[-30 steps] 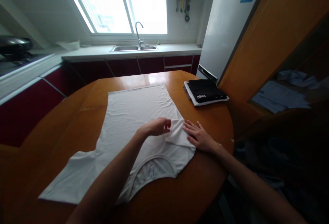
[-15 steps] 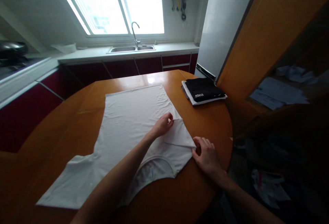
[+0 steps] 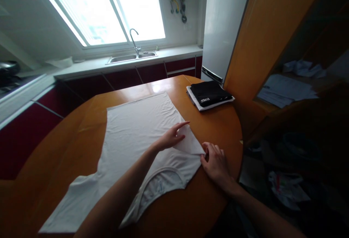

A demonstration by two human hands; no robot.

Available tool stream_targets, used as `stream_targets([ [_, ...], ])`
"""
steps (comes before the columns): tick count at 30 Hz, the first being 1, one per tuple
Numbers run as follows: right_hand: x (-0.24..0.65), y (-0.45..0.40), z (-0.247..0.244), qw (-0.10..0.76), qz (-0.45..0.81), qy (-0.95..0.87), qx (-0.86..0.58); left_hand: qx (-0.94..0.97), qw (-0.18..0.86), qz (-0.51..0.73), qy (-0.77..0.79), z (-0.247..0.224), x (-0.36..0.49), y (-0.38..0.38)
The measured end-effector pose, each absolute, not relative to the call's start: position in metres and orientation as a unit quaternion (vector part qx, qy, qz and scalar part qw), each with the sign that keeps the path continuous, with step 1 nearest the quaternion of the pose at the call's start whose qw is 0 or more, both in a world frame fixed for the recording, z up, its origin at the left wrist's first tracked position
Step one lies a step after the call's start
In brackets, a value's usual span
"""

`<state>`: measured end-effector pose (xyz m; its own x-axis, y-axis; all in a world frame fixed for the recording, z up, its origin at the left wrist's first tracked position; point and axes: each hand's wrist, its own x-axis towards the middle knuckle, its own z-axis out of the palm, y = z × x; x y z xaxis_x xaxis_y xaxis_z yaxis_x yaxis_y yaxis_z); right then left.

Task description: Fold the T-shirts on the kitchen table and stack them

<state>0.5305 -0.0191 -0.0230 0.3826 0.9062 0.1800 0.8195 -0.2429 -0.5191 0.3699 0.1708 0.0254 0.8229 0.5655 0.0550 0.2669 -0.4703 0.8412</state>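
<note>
A white T-shirt (image 3: 133,129) lies spread on the wooden table, its neckline toward me. One sleeve stretches out at the lower left; the sleeve on the right is folded inward over the body. My left hand (image 3: 172,137) rests over the folded part, index finger stretched out and thumb apart, gripping nothing. At the right corner of the fold, my right hand (image 3: 215,161) pinches the shirt's edge between thumb and fingers. My left forearm covers part of the shirt near the collar.
Beyond my right hand sits a stack of folded clothes (image 3: 209,94), black on top with white lettering. The round wooden table (image 3: 81,121) has its edge close on the right. Behind are a counter with a sink (image 3: 124,59), a refrigerator (image 3: 220,30) and a wooden shelf unit (image 3: 261,38).
My left hand has loosened its pinch on the fold and extended its index finger. My right hand stays at the sleeve corner. The view has shifted and tilted slightly.
</note>
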Motion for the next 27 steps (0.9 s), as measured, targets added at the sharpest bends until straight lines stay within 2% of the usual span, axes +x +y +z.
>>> stream_targets([
  [5,0.531,-0.019,-0.024,0.272,0.075,-0.553,-0.784,0.779,0.515,0.148,0.326,0.021,0.365,0.176],
  [8,0.53,-0.019,-0.023,0.274,0.077,-0.555,-0.782,0.783,0.507,0.131,0.336,0.018,0.356,0.179],
  [17,0.531,-0.024,-0.02,0.241,0.074,-0.581,-0.774,0.873,0.374,0.092,0.3,0.003,0.345,0.183],
  [23,0.546,-0.029,-0.018,0.167,0.05,-0.711,-0.682,0.915,0.281,0.092,0.275,-0.015,0.342,0.187],
  [27,0.555,-0.031,-0.017,0.127,0.072,-0.759,-0.635,0.928,0.237,0.079,0.277,-0.01,0.34,0.182],
])
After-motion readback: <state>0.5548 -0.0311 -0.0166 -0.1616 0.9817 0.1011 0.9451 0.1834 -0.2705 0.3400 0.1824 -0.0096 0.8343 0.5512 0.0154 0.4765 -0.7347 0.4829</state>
